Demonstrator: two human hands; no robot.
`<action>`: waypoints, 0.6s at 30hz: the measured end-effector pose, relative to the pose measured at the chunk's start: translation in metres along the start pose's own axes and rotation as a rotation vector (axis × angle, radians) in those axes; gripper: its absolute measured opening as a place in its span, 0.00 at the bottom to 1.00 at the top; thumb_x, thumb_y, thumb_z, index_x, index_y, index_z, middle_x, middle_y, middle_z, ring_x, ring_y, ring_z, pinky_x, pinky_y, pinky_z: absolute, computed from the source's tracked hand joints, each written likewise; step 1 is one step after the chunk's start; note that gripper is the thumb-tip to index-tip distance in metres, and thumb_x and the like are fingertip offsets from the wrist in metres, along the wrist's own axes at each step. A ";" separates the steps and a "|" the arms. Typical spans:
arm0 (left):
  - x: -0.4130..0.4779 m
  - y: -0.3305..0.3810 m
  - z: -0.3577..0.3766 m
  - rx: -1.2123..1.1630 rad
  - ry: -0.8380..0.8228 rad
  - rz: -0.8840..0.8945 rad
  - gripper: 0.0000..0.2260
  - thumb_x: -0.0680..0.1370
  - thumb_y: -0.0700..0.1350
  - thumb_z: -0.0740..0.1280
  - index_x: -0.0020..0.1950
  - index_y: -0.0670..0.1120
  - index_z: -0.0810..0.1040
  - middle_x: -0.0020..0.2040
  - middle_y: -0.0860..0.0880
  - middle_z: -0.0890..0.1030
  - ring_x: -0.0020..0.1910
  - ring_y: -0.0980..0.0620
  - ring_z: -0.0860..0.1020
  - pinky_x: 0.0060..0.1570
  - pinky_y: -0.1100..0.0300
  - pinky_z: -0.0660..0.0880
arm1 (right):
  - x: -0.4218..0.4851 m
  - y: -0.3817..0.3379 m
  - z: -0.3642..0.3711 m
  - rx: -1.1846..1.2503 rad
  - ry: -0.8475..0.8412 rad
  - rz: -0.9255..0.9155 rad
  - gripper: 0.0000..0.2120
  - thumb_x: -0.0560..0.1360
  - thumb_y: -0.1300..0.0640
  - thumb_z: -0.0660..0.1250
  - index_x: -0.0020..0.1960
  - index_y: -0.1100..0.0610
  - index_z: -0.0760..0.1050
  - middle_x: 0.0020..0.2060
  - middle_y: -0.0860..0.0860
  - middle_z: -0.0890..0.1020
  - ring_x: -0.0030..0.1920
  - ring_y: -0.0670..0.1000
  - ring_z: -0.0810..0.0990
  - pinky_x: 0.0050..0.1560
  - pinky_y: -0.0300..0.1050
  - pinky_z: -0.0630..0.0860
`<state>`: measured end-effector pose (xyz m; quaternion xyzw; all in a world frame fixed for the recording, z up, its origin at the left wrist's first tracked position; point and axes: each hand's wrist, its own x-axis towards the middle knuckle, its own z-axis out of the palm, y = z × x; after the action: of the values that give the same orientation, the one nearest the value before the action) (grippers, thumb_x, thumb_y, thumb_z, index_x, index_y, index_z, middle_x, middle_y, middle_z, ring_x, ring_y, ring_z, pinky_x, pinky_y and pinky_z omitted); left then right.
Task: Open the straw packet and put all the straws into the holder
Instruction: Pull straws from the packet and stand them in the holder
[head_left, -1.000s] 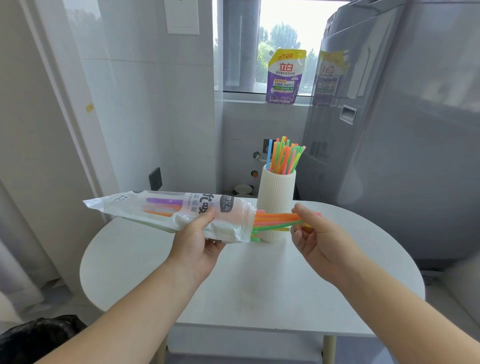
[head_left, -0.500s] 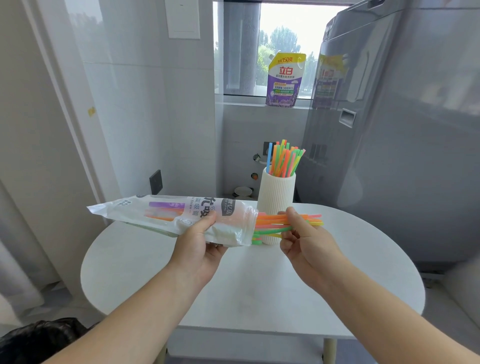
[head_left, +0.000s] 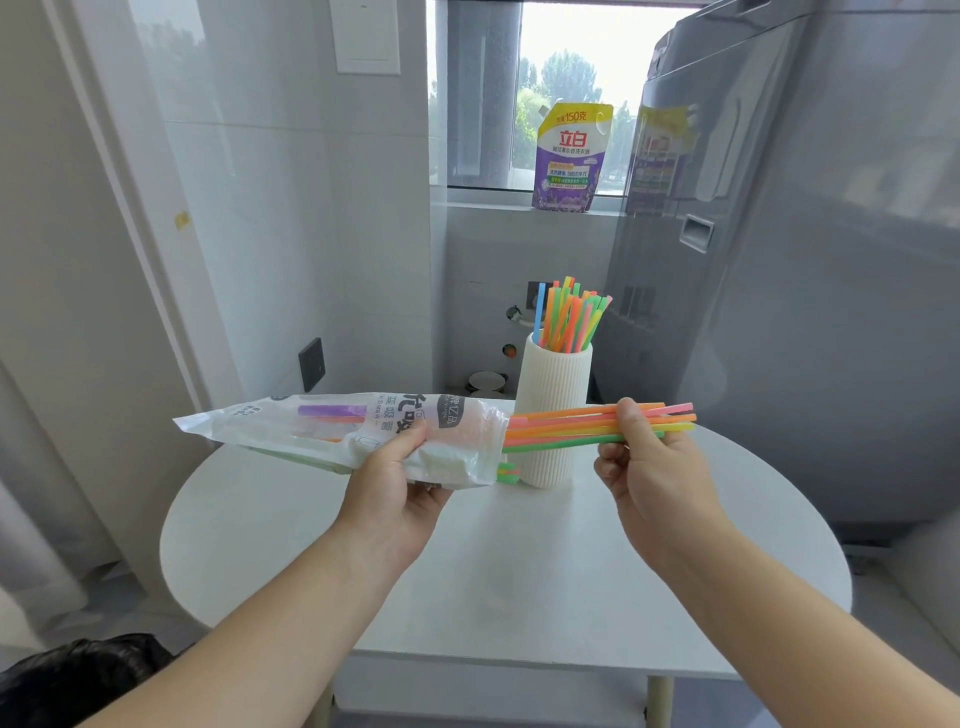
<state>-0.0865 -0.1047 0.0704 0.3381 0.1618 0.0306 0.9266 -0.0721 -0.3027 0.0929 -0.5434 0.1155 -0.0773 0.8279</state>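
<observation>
Head view: left hand (head_left: 395, 499) clamped around the straw packet (head_left: 343, 434), fingers (head_left: 431, 488) curled under it and thumb pressed on top, near the open right-hand end. Packet held roughly level above the round white bench (head_left: 519, 571), sealed end far out to the left of those fingers; purple and orange straws showing through the clear film.

Right hand (head_left: 649, 467) pinched shut on a bundle of straws (head_left: 571, 428), orange, pink, yellow and green, thumb on top and fingers (head_left: 613, 457) folded beneath. Bundle running level from the packet mouth, just left of these fingers, to free tips sticking out just right of them. A few short green ends (head_left: 508, 474) poking from the packet mouth lower down.

Behind the bundle, between the two sets of fingers, a ribbed white holder (head_left: 553, 410) standing upright on the bench, already bearing a fan of coloured straws (head_left: 569, 317). Beyond, a purple and yellow detergent pouch (head_left: 569, 158) on the window sill.
</observation>
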 end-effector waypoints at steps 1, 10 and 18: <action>0.000 0.000 0.000 0.000 0.000 0.002 0.07 0.80 0.38 0.69 0.56 0.44 0.81 0.41 0.49 0.88 0.37 0.53 0.87 0.31 0.59 0.82 | 0.000 0.000 -0.001 0.001 0.013 0.001 0.11 0.82 0.54 0.66 0.43 0.58 0.75 0.31 0.51 0.72 0.29 0.47 0.71 0.36 0.40 0.74; 0.000 -0.003 0.001 0.008 -0.007 0.025 0.11 0.79 0.38 0.69 0.62 0.44 0.80 0.43 0.48 0.88 0.39 0.52 0.87 0.31 0.58 0.82 | 0.005 0.001 -0.003 0.185 -0.103 0.135 0.06 0.76 0.57 0.73 0.46 0.57 0.76 0.32 0.50 0.75 0.29 0.46 0.71 0.27 0.36 0.71; 0.002 -0.002 -0.001 0.006 -0.009 0.025 0.09 0.79 0.38 0.69 0.59 0.44 0.80 0.43 0.48 0.88 0.39 0.52 0.87 0.32 0.58 0.83 | 0.007 0.004 0.005 -0.057 -0.165 0.078 0.15 0.77 0.52 0.72 0.55 0.64 0.82 0.39 0.56 0.74 0.35 0.49 0.72 0.37 0.41 0.75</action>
<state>-0.0854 -0.1050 0.0679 0.3431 0.1536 0.0401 0.9258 -0.0641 -0.2985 0.0903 -0.5664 0.0700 0.0032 0.8211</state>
